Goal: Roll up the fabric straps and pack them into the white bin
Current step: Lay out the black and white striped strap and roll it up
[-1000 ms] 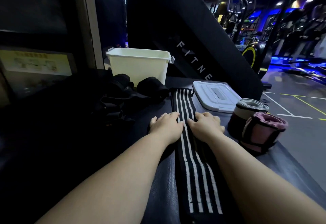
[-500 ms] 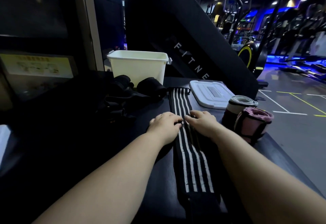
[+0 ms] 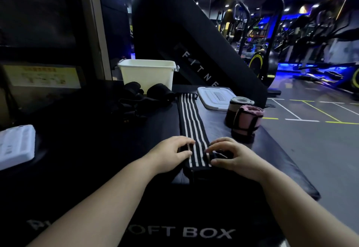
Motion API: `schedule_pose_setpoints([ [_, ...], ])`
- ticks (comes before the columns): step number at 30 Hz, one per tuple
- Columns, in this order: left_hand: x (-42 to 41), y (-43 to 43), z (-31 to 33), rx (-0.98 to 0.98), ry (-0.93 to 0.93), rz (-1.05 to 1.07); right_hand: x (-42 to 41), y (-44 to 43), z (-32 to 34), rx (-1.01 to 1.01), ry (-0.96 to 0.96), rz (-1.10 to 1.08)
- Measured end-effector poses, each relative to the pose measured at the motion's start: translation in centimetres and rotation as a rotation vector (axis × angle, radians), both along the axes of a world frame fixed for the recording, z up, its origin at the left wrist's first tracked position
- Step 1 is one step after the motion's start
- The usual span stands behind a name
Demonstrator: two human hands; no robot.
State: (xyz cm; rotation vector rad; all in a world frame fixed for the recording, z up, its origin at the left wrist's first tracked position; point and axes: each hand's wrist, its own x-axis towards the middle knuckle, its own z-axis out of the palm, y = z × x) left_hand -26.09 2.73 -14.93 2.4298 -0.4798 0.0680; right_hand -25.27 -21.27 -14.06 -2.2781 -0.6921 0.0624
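A black strap with white stripes (image 3: 189,118) lies lengthwise on the dark padded box top, running away from me. My left hand (image 3: 171,154) and my right hand (image 3: 227,155) hold its near end, fingers curled round the edges, and that end is folded over. The white bin (image 3: 148,75) stands open at the far end of the surface. Two rolled straps stand to the right: a grey-topped one (image 3: 240,105) and a pink one with black bands (image 3: 247,119). A heap of black straps (image 3: 139,99) lies in front of the bin.
The bin's white lid (image 3: 214,99) lies flat beside the far end of the striped strap. A white flat object (image 3: 16,145) sits at the left edge. The box front reads "SOFT BOX" (image 3: 194,232). A black gym machine (image 3: 184,42) rises behind; floor drops off at right.
Both hands have slid toward me along the strap, from its middle to its near end, and now grip and fold that end. The camera has tilted back.
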Motion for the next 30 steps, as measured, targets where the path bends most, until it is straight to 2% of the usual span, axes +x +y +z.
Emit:
schedule_pose_setpoints([
  [5,-3.8,-0.1,-0.4,-0.025,-0.108,-0.104,-4.0,-0.1,-1.2,0.015,-0.152,0.016],
  [10,-6.7,-0.4,-0.1,-0.059,-0.122,-0.152,-6.8,-0.4,-1.2,0.032,-0.103,-0.001],
  [15,-8.5,-0.5,0.0,-0.077,-0.096,-0.134,-7.9,0.9,-1.6,0.156,-0.212,-0.106],
  [22,-9.7,-1.4,0.0,-0.177,-0.084,-0.108,-8.4,1.7,-2.2,0.202,-0.176,-0.238],
  [24,-9.8,-1.6,-0.2,-0.238,-0.064,-0.041,-8.4,1.9,-2.3,0.219,-0.166,-0.256],
  [27,-10.1,-1.9,-0.1,-0.43,0.03,0.014,-8.5,2.0,-2.2,0.214,-0.167,-0.276],
  [30,-10.1,-2.1,-0.1,-0.491,0.068,0.044,-8.7,2.1,-2.1,0.216,-0.16,-0.273],
])
